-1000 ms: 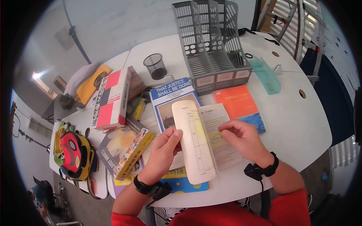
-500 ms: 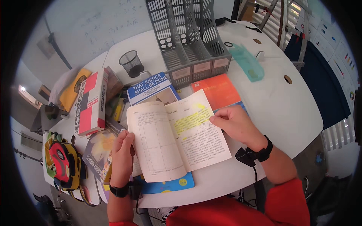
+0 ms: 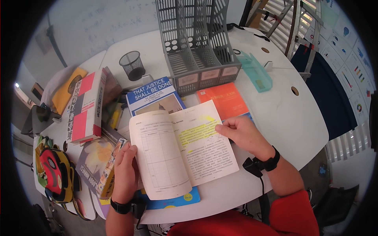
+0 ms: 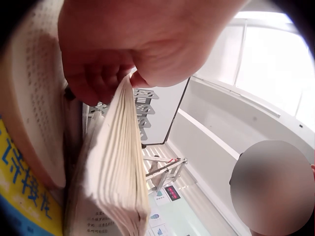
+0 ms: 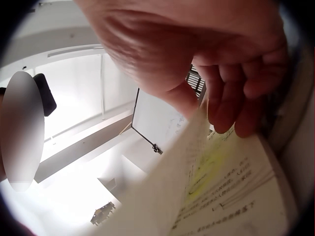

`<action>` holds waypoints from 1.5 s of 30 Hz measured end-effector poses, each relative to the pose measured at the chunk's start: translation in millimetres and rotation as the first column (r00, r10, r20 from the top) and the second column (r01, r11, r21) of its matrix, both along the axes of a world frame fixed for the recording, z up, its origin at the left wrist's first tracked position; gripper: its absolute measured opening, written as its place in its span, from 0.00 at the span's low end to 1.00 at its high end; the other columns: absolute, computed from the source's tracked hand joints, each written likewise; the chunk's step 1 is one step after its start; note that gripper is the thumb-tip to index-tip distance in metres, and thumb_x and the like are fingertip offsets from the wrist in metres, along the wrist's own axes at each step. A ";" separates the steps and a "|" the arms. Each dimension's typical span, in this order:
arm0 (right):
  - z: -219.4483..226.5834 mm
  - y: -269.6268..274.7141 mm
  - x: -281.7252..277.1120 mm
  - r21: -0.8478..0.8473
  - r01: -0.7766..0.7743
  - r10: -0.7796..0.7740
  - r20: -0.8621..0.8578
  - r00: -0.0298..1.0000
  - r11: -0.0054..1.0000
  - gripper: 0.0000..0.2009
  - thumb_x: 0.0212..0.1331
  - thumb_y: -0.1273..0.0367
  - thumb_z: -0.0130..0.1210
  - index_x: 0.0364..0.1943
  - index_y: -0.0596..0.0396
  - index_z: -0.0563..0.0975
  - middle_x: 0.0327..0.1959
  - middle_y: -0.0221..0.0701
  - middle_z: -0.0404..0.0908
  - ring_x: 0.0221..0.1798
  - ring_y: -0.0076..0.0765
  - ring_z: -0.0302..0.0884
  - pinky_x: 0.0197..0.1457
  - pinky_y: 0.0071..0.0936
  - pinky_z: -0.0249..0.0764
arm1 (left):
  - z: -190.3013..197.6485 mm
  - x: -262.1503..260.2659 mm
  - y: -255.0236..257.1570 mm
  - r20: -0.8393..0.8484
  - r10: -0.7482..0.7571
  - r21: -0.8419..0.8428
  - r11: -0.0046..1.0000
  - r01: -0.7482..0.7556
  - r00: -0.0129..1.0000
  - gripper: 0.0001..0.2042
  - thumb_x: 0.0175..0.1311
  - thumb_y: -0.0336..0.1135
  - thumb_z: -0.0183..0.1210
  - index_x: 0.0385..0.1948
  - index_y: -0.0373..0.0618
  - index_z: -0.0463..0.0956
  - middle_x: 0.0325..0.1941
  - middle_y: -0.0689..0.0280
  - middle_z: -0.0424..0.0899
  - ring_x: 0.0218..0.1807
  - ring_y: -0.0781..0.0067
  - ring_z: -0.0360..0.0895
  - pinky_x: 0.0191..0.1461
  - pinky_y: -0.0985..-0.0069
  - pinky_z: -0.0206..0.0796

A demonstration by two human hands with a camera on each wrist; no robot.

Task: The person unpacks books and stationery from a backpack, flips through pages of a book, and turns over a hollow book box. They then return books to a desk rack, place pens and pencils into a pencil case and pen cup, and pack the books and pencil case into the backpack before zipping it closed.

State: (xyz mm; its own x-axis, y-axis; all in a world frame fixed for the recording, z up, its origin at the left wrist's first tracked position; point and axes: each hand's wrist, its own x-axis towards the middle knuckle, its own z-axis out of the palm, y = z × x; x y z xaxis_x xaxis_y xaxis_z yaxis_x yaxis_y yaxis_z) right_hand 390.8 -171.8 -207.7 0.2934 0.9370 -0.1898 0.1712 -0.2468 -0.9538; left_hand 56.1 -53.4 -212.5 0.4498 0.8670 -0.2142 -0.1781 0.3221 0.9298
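An open paperback book (image 3: 208, 161) with printed text and yellow highlighter marks lies tilted between the two hands. My left hand (image 3: 126, 169) grips the outer edge of its left-hand pages, which carry a printed table. In the left wrist view, a thick bundle of pages (image 4: 118, 162) runs up between the thumb and fingers. Across from it, my right hand (image 3: 248, 137) pinches the right page's outer edge beside the highlighted lines. The right wrist view has a page (image 5: 221, 196) held between thumb and fingers. Under the book, a blue book (image 3: 173, 201) shows at the front.
Behind the open book are a book titled "That Justice Shall Be Done" (image 3: 153, 94), an orange book (image 3: 224, 100) and a grey file rack (image 3: 201, 70). At left stand a thick red-and-white book (image 3: 86, 106), a mesh cup (image 3: 132, 65) and a red-and-yellow bag (image 3: 57, 173).
The pages my left hand held up narrowly have swung open to the left. My right hand has gone from hovering beside the book to pinching its right page. The head view has shifted.
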 end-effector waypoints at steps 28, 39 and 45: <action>-2.4 4.2 19.3 -0.079 -0.100 0.093 -0.090 0.992 0.992 0.12 0.73 0.65 0.63 0.38 0.61 0.84 0.31 0.26 0.85 0.30 0.17 0.78 0.33 0.19 0.72 | 5.8 4.9 -3.7 0.020 0.051 0.055 0.997 -0.052 0.999 0.15 0.79 0.34 0.47 0.53 0.34 0.78 0.50 0.60 0.88 0.51 0.76 0.84 0.59 0.76 0.72; 2.2 6.2 33.1 -0.112 -0.217 0.199 -0.150 0.968 0.970 0.11 0.73 0.65 0.63 0.40 0.61 0.85 0.35 0.29 0.87 0.33 0.20 0.81 0.37 0.19 0.78 | 0.4 -2.4 -2.7 -0.048 0.052 0.098 0.994 -0.047 0.997 0.15 0.76 0.34 0.51 0.56 0.35 0.78 0.54 0.61 0.85 0.56 0.73 0.81 0.63 0.75 0.69; 5.6 2.5 28.3 -0.109 -0.204 0.188 -0.146 0.971 0.973 0.09 0.73 0.68 0.61 0.40 0.62 0.84 0.34 0.28 0.87 0.33 0.18 0.80 0.38 0.19 0.76 | 5.7 2.0 -6.8 -0.026 0.068 0.066 0.996 -0.066 0.997 0.15 0.76 0.33 0.51 0.56 0.36 0.77 0.54 0.62 0.84 0.56 0.74 0.79 0.64 0.74 0.68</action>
State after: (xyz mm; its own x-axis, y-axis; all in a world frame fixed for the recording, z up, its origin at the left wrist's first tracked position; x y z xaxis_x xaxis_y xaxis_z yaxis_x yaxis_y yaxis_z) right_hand 419.1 -169.3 -202.1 0.0704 0.9406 -0.3320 0.1005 -0.3378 -0.9358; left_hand 58.2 -60.2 -206.7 0.3850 0.9074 -0.1683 -0.1704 0.2491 0.9534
